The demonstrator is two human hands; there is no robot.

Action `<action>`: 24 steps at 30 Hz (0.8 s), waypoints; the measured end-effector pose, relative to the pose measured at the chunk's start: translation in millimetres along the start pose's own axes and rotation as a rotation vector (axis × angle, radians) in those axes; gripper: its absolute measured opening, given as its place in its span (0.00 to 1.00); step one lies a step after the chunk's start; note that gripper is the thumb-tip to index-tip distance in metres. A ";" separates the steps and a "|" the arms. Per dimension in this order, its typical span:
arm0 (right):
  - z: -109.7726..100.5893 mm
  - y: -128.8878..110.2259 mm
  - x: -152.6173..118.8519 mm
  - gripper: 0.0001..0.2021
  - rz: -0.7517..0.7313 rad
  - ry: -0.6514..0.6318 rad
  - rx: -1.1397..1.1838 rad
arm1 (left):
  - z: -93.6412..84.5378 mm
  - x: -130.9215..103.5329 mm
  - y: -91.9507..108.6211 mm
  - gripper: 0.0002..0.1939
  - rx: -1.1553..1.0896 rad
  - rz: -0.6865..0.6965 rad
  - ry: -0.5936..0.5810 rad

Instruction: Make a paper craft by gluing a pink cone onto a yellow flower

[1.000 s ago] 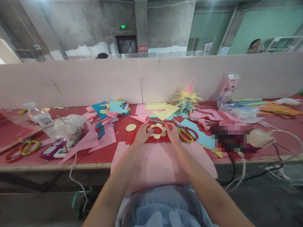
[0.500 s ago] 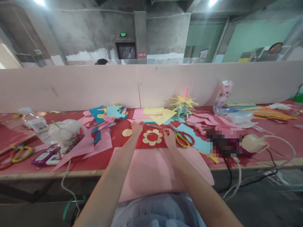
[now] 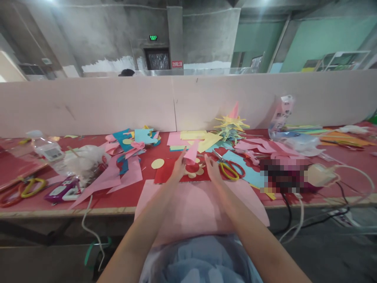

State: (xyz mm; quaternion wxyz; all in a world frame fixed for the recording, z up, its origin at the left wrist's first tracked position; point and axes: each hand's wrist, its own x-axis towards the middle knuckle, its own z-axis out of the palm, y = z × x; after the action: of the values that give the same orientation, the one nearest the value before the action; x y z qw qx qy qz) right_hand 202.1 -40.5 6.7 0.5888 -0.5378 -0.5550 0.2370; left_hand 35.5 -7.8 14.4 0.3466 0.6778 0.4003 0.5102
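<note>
The left hand (image 3: pixel 178 167) holds a pink cone of rolled paper or felt (image 3: pixel 192 154); its fingers are closed in on the side of the cone, with only as much gap as the cone takes up. The cone stands tilted, narrow tip up and away, wide mouth down towards the person. It sits over a cream flower-shaped cutout (image 3: pixel 200 171) and hides its upper left part; whether the mouth touches the cutout cannot be told.

The right hand (image 3: pixel 213 168) is just beside the cutout on its right. Its fingers are extended and moderately apart, with nothing seen between them; whether a fingertip touches the cutout is too small to tell.

The cutout lies on a bright red rectangular sheet (image 3: pixel 165 171), which rests on the red-topped bench (image 3: pixel 123 199). A cream round disc (image 3: pixel 158 163) lies at the sheet's left edge. Scissors with one yellow and one red handle loop (image 3: pixel 223 160) lie just right of the right hand, partly on a light blue cut sheet (image 3: pixel 252 171). A large pink sheet (image 3: pixel 191 208) spreads in front, under the forearms. Behind the cone are pale yellow sheets (image 3: pixel 194 135), and a tiered yellow-and-green paper tree with a pink pointed top (image 3: pixel 232 124) stands to their right.
</note>
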 end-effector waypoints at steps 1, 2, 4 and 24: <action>0.0 -1.2 0.0 0.21 -0.008 -0.020 0.013 | 2.3 -2.4 2.0 0.26 -0.030 0.073 -0.080; 0.0 -1.9 0.4 0.20 -0.016 -0.038 0.023 | 3.6 -3.9 3.9 0.27 -0.045 0.130 -0.149; 0.6 -1.6 2.2 0.19 -0.029 -0.067 0.036 | 3.7 -5.2 6.9 0.29 -0.024 0.170 -0.237; 1.5 -6.4 0.6 0.17 -0.150 -0.142 -0.066 | -5.0 -0.3 9.9 0.32 -0.058 -0.087 -0.231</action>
State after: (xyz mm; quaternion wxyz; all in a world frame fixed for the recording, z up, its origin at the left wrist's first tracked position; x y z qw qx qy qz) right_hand 198.8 -41.4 12.4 0.5459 -0.4956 -0.6415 0.2116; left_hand 32.5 -12.1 24.2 0.4315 0.7037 0.3719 0.4246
